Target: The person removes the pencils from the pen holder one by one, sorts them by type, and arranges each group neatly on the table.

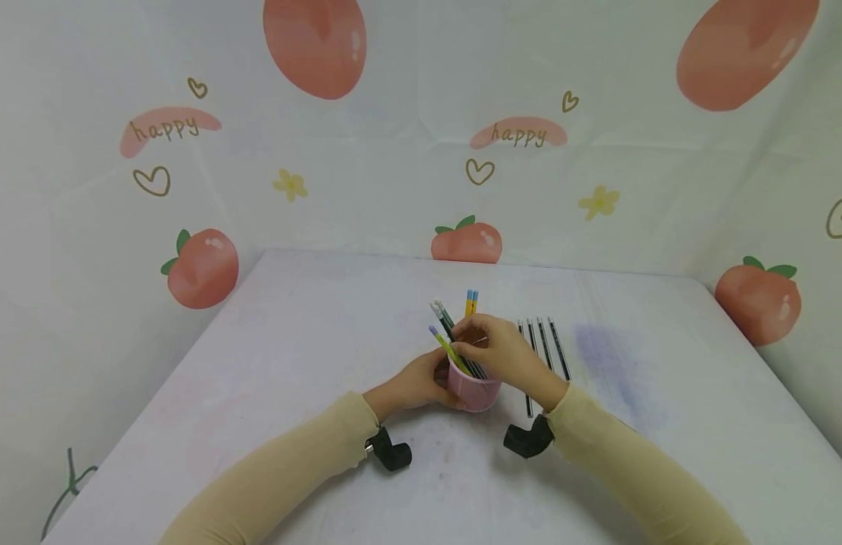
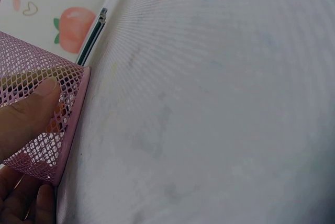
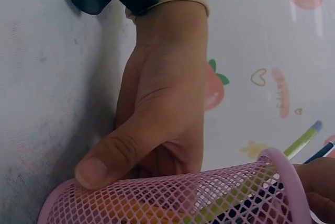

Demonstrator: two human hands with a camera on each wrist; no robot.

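My left hand (image 1: pixel 417 386) grips a pink mesh pen cup (image 1: pixel 473 393) from its left side, thumb across the near wall and fingers round the far side. The cup stands upright on the table. Over its rim, my right hand (image 1: pixel 498 348) pinches dark green pencils (image 1: pixel 450 324) between thumb and fingers; their lower ends are inside the cup. A lime-green pencil (image 1: pixel 442 342) with a purple end leans out to the left. Two yellow pencils (image 1: pixel 470 304) with blue ends rise behind the right hand. Through the mesh, orange and green shafts (image 3: pixel 141 211) show.
Several black pencils (image 1: pixel 559 344) lie side by side on the white table (image 1: pixel 312 333), right of the cup and partly behind the right wrist. Black wrist mounts (image 1: pixel 529 439) hang near the table. A printed backdrop (image 1: pixel 393 166) stands behind. A green cord (image 1: pixel 71 481) is at the left edge.
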